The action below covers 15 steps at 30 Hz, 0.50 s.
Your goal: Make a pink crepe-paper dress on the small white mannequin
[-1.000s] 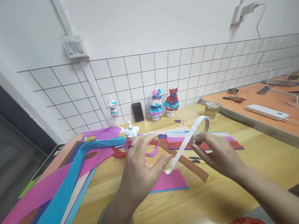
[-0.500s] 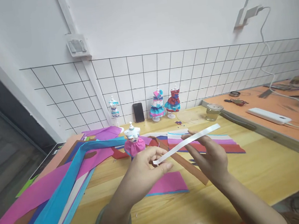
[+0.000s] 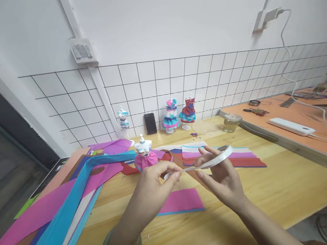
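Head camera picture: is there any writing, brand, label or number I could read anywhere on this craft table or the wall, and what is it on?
No text can be read anywhere.
White marks on the black board at the table's left edge: too small and blurred to read.
Dark phone against the tiles: screen blank.
White strip held between the left hand and right hand: plain, no print.

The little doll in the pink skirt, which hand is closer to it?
Left. The left hand sits just in front of the doll; the right hand is farther off to its right, both holding the white strip.

Craft workshop: paper sheets (image 3: 52,213), dress miniatures (image 3: 170,117).
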### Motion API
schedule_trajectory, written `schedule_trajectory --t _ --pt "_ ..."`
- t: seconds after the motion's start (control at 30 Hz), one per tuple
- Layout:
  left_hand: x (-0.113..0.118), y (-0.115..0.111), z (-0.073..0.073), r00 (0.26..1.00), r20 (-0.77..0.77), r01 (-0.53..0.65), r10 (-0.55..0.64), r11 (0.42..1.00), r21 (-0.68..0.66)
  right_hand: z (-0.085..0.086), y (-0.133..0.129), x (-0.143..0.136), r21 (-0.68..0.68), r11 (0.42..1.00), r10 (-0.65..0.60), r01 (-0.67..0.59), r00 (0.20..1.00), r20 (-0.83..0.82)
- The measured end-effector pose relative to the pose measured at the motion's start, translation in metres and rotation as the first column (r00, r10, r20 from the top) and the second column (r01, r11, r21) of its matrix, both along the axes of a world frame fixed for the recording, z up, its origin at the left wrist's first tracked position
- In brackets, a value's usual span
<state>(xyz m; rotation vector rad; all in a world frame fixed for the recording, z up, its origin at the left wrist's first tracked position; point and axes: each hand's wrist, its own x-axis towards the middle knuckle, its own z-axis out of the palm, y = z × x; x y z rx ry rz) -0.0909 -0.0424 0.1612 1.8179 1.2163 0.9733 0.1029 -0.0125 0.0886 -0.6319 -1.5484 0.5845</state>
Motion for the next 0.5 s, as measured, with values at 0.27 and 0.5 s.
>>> schedule_trajectory --t 0.27,0.5 --pt "0.004 0.000 -0.005 1.000 0.005 0.001 -0.001 1.000 0.026 0.013 -0.005 -0.016 -0.158 0.951 0.170 -0.266 0.877 -0.449" --pt "0.000 0.002 -0.003 0.986 -0.107 -0.121 0.126 0.991 0.059 0.018 -0.012 -0.018 -0.073 0.996 0.018 -0.045 0.944 -0.331"
